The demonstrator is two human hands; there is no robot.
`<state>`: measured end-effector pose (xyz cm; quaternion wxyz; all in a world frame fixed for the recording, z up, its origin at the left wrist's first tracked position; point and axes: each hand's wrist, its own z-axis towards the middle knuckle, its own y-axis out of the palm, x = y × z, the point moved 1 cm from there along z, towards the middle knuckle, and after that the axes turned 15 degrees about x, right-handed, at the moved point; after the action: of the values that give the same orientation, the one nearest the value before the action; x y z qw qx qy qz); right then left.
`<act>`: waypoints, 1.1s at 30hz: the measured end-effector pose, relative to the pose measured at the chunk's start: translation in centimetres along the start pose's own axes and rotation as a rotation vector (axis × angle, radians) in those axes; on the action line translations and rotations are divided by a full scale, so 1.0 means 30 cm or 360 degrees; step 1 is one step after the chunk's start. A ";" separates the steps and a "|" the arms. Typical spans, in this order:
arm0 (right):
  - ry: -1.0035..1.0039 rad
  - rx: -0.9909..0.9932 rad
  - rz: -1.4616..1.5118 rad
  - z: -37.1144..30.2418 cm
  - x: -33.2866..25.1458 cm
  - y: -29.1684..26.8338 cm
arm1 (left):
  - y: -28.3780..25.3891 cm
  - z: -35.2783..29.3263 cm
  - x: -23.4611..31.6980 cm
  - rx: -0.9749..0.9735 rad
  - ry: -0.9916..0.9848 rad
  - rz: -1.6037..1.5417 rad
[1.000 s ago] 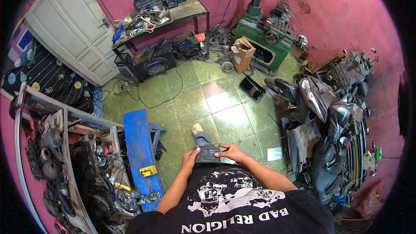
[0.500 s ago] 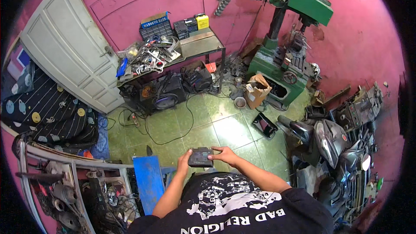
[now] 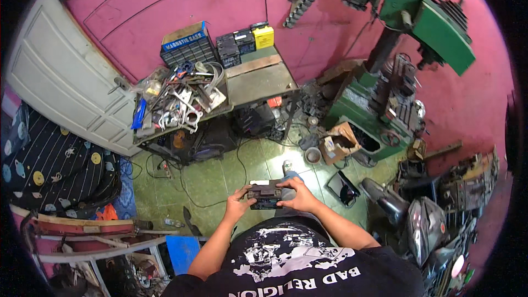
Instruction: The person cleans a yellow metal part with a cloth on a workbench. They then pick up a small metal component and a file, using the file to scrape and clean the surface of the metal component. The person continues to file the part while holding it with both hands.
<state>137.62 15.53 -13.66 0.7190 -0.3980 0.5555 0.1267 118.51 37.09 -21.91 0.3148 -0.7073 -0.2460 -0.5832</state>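
Note:
I hold a small, dark, boxy battery (image 3: 265, 193) in front of my body, above the tiled floor. My left hand (image 3: 239, 205) closes round its left end. My right hand (image 3: 297, 195) grips the right end, with the thumb at the near side and the fingers at the far side. The battery is tilted so that a stepped face with its end posts shows; its underside is hidden. One of my feet (image 3: 288, 168) is just beyond it.
Ahead stands a metal table (image 3: 258, 83) with heaped tools (image 3: 181, 96), dark batteries (image 3: 228, 49), a yellow box (image 3: 264, 37) and a drawer cabinet (image 3: 187, 49). A green milling machine (image 3: 352, 107), cardboard box (image 3: 340, 142) and motorcycle parts (image 3: 426, 225) are on the right. Cables cross the floor.
I have moved forward, so the table looms nearer. Both hands have kept hold of the battery and tipped it, so a different face shows. One foot has come into view.

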 end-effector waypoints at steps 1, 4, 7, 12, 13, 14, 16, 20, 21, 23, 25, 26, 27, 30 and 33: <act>0.0044 -0.0019 0.0107 0.095 0.052 -0.015 | 0.027 0.085 0.013 0.0022 0.0079 0.0050; -0.0320 -0.0075 -0.0097 0.414 0.160 -0.107 | 0.143 0.374 0.120 0.0112 0.0280 0.0210; -0.0429 -0.0092 -0.0205 0.751 0.231 -0.195 | 0.242 0.671 0.215 0.0145 0.0287 0.0327; -0.0883 -0.0211 -0.0257 1.331 0.364 -0.226 | 0.361 1.180 0.227 0.0306 0.0932 0.0554; -0.0834 -0.0190 -0.0245 1.423 0.375 -0.223 | 0.381 1.271 0.266 0.0316 0.0926 0.0607; -0.0666 -0.0204 -0.0213 1.504 0.429 -0.197 | 0.396 1.366 0.274 0.0324 0.0942 0.0675; -0.0820 -0.0024 -0.0181 1.666 0.488 -0.167 | 0.423 1.542 0.278 0.0336 0.0881 0.0681; -0.0944 0.0022 -0.0222 1.920 0.553 -0.119 | 0.436 1.828 0.231 0.0302 0.0907 0.0793; -0.0903 -0.0032 -0.0284 1.964 0.568 -0.117 | 0.443 1.866 0.247 0.0278 0.0849 0.0823; -0.0957 -0.0047 -0.0455 2.032 0.599 -0.099 | 0.446 1.946 0.241 0.0265 0.0844 0.0851; -0.0982 -0.0048 -0.0548 2.074 0.603 -0.080 | 0.430 2.012 0.195 0.0271 0.0890 0.0695; -0.1047 0.0000 -0.0551 2.094 0.620 -0.067 | 0.429 2.033 0.185 0.0281 0.0951 0.0655; -0.1112 0.0055 -0.0559 2.116 0.637 -0.060 | 0.430 2.050 0.198 0.0270 0.0969 0.0799; -0.1139 0.0133 -0.0549 2.153 0.649 -0.037 | 0.437 2.072 0.206 0.0355 0.1059 0.0825; -0.1069 0.0225 -0.0623 2.140 0.620 -0.024 | 0.461 2.032 0.215 0.0635 0.1115 0.1009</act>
<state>189.40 56.01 -25.83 0.8969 -0.3822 0.2105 0.0718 170.54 72.18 -25.19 0.6686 -0.4353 -0.0058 -0.6029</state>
